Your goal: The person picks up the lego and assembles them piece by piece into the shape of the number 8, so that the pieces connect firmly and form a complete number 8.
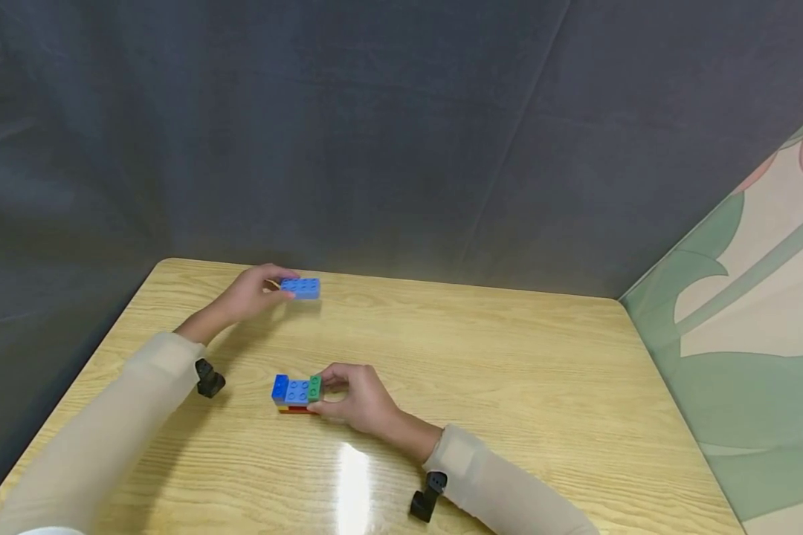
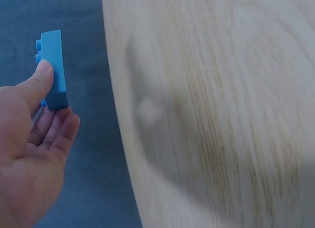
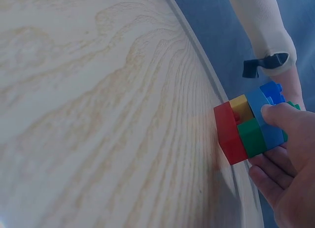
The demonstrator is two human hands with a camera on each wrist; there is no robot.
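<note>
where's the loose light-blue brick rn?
In the head view the light-blue brick is pinched by the left hand near the table's far edge, beyond the block stack the right hand holds.

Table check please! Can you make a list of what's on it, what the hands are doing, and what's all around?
Surface: wooden table, glare patch near the front.
Job's things: light blue brick held above the far edge; stack of bricks, blue and green over yellow and red, on the table.
Clutter: nothing seen.
Hands: left hand pinches the light blue brick; right hand grips the stack.
Cables: nothing seen; black wrist cameras.
Surroundings: dark curtain, floral panel on the right.
</note>
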